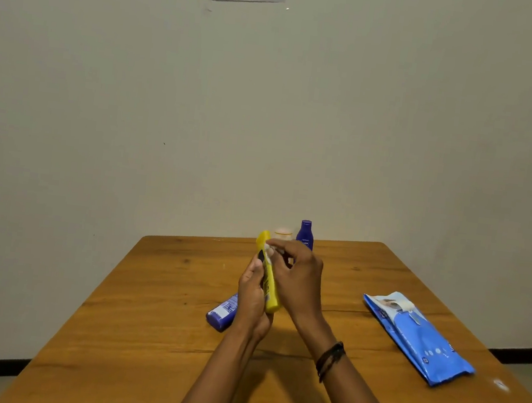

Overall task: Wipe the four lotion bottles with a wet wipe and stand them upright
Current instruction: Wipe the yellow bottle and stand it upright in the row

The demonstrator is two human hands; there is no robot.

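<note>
My left grip [252,296] is curled round the yellow bottle [270,288], tilted above the counter [153,304]. My right grip [295,281] pinches the wet wipe [269,251] against its upper end. A blue bottle [222,314] lies flat beside it, a dark blue bottle [305,234] stands at the far edge, and the wipes pack [418,338] lies to the right.

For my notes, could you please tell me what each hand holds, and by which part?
The left hand grips the yellow bottle around its lower half; the right hand pinches a white wipe against its upper part.
</note>
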